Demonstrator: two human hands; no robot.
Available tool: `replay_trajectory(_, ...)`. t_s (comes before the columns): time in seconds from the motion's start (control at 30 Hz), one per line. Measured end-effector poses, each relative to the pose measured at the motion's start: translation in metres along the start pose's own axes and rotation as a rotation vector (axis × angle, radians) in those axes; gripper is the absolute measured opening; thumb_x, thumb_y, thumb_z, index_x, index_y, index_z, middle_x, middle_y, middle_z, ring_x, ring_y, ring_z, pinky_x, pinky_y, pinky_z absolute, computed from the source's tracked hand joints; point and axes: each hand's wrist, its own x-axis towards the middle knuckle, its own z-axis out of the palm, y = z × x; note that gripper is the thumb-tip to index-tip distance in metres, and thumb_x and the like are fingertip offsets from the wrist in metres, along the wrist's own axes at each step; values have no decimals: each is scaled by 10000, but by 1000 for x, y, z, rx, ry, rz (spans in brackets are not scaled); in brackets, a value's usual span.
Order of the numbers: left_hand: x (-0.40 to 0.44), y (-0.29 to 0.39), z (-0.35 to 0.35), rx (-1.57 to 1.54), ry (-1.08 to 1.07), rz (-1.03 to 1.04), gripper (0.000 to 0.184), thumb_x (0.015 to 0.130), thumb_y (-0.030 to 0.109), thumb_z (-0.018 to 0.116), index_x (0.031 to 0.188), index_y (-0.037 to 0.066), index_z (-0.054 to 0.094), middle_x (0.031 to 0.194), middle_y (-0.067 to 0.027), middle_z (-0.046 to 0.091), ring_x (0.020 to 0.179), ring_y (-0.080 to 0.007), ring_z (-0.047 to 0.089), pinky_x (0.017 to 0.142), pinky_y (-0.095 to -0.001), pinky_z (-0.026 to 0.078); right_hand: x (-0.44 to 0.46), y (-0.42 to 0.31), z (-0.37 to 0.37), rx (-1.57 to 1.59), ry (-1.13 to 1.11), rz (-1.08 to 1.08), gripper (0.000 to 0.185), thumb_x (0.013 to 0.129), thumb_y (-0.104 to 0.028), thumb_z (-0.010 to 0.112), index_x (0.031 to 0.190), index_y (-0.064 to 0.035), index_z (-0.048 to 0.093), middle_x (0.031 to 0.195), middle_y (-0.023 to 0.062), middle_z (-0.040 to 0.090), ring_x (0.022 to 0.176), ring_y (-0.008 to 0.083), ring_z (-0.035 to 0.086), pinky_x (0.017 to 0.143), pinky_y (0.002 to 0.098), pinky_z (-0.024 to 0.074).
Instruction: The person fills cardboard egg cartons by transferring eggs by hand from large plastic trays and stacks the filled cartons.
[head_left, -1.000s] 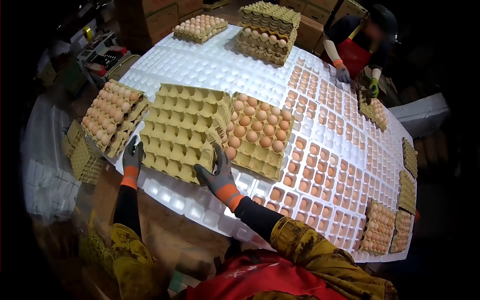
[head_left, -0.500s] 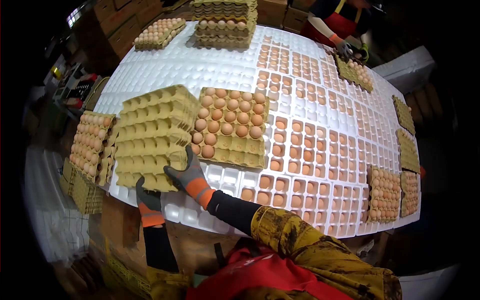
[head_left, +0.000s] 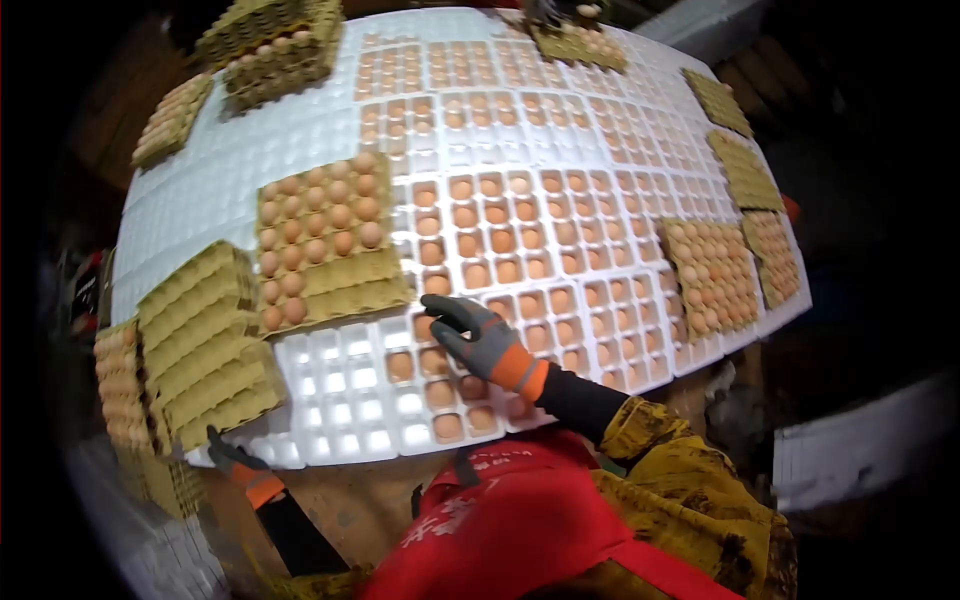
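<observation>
My left hand [head_left: 241, 466], in a grey and orange glove, is at the near lower edge of the stack of empty pulp egg trays [head_left: 205, 350]. Its visible fingers are stretched out, touching or very close to that edge. My right hand [head_left: 472, 336] hovers above white foam egg trays [head_left: 500, 290], fingers extended and holding nothing. Eggs [head_left: 440, 393] sit in many foam cells below and beside it. Between the hands, to the far side, lies a pulp tray of eggs [head_left: 325, 235], its nearer right cells bare.
More egg-filled pulp trays [head_left: 710, 275] stand at the right edge and one [head_left: 122, 385] at the left. A tall tray stack [head_left: 280, 60] is at the back left. Another person's gloved hand [head_left: 545, 12] is beside a pulp tray [head_left: 580, 45] at the far side.
The empty tray stack now lies lower and further left, away from the egg-filled pulp tray. My right hand has left the stack and moved right over the foam trays. The view has turned right.
</observation>
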Motion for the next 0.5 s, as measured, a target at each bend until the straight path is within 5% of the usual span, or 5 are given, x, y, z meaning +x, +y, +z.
replay_trajectory(0.13,-71,-2,47,421,85,602,524,1031,234,548,1446,-55,410,1438,-156,492,1219,-286,537,1023,-340,454,-103,27,-78,-89,282,97,387,950,-151,624,1329,-83,592,1215,136,654,1070,277,648,905,353,513)
replay_trajectory(0.2,-114,-17,82,146,-281,551,504,1014,143,562,1458,-43,410,1472,-161,464,1313,-251,472,1093,-369,396,-144,39,-92,-155,374,121,378,949,-144,627,1321,-83,597,1215,141,652,1076,287,645,910,359,513)
replay_trajectory(0.3,-174,-11,116,217,-572,462,433,991,79,526,1412,-18,492,1423,-130,529,1288,-238,497,1100,-354,370,-182,53,-103,-342,325,206,456,933,-201,650,1361,-83,548,1276,166,605,1120,331,611,945,398,495)
replay_trajectory(0.5,-265,36,118,270,-717,429,353,997,117,548,1318,-24,588,1310,-112,627,1202,-199,574,1055,-321,423,-198,130,-126,-682,125,36,639,863,-213,689,1449,-120,451,1335,196,511,1224,403,467,1035,471,415)
